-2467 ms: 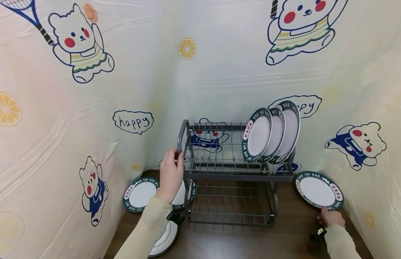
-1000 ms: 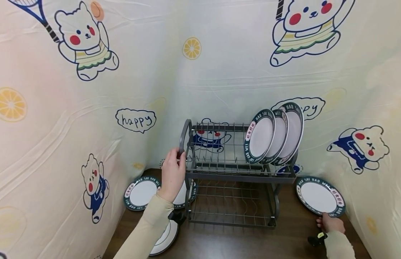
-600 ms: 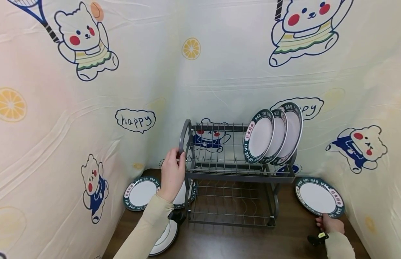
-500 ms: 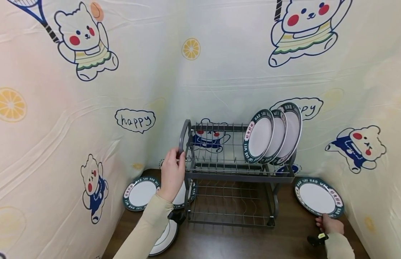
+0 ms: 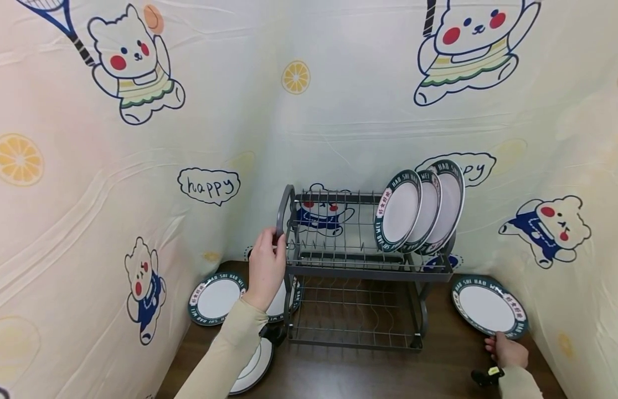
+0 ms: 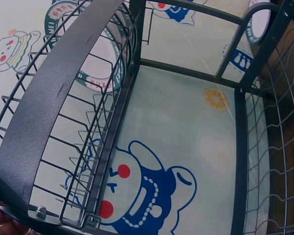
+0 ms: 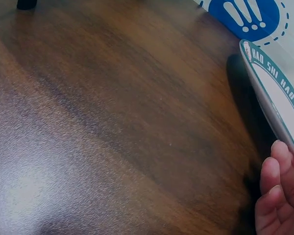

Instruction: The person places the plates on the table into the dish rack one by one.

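Note:
In the head view, my left hand grips the left side frame of a dark grey two-tier dish rack. The left wrist view shows the rack's side bar close up, with only a bit of that hand at the corner. At the right of the table, my right hand pinches the near rim of a white plate with a green lettered border. Its fingers lie under the rim in the right wrist view, where the plate is tilted. Three similar plates stand upright at the upper tier's right end.
Left of the rack lie a green-rimmed plate, another plate partly behind the left hand, and a white plate by the left forearm. A printed curtain hangs behind and beside the brown wooden table.
The right hand and its plate have come slightly nearer the person since the oldest frame. The view has shifted a little. The left hand stays on the rack.

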`<state>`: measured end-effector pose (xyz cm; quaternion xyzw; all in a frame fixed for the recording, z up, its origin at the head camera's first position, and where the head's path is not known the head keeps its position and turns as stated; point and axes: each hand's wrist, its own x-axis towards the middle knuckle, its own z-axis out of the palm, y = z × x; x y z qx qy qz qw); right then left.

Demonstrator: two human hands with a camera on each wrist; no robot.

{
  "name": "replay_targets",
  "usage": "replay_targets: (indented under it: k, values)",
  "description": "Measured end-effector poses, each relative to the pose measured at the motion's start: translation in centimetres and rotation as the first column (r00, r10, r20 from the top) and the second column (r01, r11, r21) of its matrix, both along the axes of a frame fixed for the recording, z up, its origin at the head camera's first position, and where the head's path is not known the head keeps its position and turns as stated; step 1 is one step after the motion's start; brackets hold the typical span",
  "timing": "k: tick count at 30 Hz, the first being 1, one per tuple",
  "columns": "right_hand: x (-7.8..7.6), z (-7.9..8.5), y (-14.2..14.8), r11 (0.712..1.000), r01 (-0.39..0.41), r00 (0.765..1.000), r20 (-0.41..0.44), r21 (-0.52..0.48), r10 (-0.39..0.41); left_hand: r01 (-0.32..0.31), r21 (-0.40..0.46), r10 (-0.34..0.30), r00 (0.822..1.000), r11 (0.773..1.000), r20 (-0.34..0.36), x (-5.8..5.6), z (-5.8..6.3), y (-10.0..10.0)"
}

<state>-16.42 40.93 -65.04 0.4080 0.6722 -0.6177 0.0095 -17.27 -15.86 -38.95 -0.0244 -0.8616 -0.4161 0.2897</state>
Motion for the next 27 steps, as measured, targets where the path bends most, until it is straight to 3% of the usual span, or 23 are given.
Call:
replay_targets:
  k: [7,14,27]
  values:
    - [0.7,-0.3,-0.5,0.998,0.011,0.999,-0.051,0.064,-0.008,0.002,-0.003,-0.002,1.000,1.000,-0.007,0.0,0.0,0.1]
    - [0.8,-0.5,-0.5,0.996,0.038,0.998,-0.043,0.082,-0.034,0.001,-0.006,-0.001,1.000,1.000,-0.018,-0.2,-0.1,0.0]
    - [1.7,-0.5,-1.1,0.991,0.075,0.991,-0.117,0.106,-0.063,-0.001,0.001,0.001,1.000,1.000,-0.007,-0.2,-0.1,0.0]
